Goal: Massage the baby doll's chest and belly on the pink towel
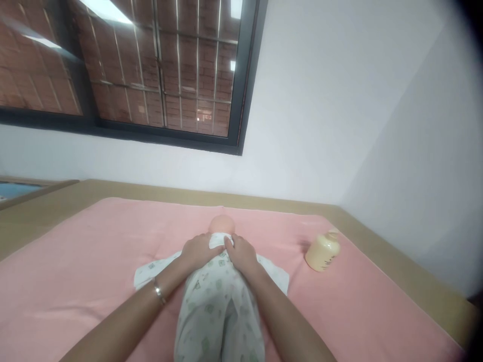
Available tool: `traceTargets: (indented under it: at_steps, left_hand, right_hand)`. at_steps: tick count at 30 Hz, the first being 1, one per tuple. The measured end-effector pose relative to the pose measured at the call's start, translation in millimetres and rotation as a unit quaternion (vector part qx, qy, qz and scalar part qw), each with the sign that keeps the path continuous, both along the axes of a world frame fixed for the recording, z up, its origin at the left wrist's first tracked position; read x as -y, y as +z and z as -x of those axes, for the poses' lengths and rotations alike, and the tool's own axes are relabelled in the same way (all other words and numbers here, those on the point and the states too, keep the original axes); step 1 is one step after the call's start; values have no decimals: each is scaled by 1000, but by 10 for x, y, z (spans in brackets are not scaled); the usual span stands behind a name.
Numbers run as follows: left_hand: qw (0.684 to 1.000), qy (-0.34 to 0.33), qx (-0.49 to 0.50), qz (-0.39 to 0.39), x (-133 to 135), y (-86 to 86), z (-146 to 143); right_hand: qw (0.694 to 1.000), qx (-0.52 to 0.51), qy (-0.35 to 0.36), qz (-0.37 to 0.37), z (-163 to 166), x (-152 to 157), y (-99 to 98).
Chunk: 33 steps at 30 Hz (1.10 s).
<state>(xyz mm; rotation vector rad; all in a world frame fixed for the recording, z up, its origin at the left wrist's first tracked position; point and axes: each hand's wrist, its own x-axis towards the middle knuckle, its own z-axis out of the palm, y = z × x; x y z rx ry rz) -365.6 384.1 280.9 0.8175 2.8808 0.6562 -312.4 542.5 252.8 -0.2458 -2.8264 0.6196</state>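
Note:
A baby doll (pixel 222 223) lies on its back on a pink sheet, its round head pointing away from me. It is dressed in a white garment (pixel 211 296) with small greenish prints, and the sleeves spread out to both sides. My left hand (pixel 198 251) is wrapped round the doll's upper body on the left, thumb across the chest. On the other side my right hand (pixel 242 252) holds it likewise, with its thumb near the collar. The fingertips of both hands are partly hidden at the doll's shoulders.
A pale yellow pump bottle (pixel 323 251) stands on the pink sheet (pixel 94 266) to the right. The sheet covers a surface with a raised wooden edge (pixel 400 266). Behind it are a white wall (pixel 302 125) and a dark-framed window (pixel 162 65) with bars.

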Motion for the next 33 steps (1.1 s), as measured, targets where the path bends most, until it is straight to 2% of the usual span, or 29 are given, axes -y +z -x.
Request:
traceTargets:
  at_steps: [5,7,8,11,12,14,15,17,19,21,23,26,28,31,33]
  left_hand:
    - [997,23,-59,43,-34,76,-124]
    - [992,34,-114,51,-63,69,-265]
    - [988,25,-146,46,-78,42,-357]
    - [963,-79,-257,21,-104,-129,-674]
    - [950,-131,-285,17,-101,-198,-776]
    - [925,-219,-311,11,-69,-308,-949]
    - [917,-245,-314,10,-43,-335,-1015]
    - [913,-268,-308,2,23,-329,-1105]
    - [917,-270,-292,-17,83,-276,-1145]
    - [920,-271,-280,-34,118,-237,-1143]
    - [911,-276,-302,-38,126,-255,-1106]
    - [871,-298,-389,-37,102,-372,-1013]
    - [856,-299,-420,-26,77,-452,-965]
    - [872,-275,-405,-21,54,-505,-955]
    - [883,-259,-389,-36,58,-496,-974]
  right_hand:
    - [998,48,8,-42,-144,37,190]
    - [995,73,62,-23,-271,-43,364]
    - [990,88,112,-4,-348,-109,473]
    - [965,84,243,48,-572,-334,806]
    - [962,56,258,73,-620,-387,888]
    - [963,-38,244,106,-642,-420,957]
    - [962,-102,229,107,-613,-396,936]
    - [947,-229,215,61,-493,-281,796]
    - [922,-293,252,-17,-344,-122,586]
    - [911,-249,321,-70,-227,23,398]
    - [911,-173,366,-85,-172,121,296]
    - [924,-158,336,-92,-171,192,285]
    - [924,-171,327,-100,-176,221,296]
    - [918,-156,347,-108,-168,257,263]
    - [926,-171,316,-116,-172,272,235]
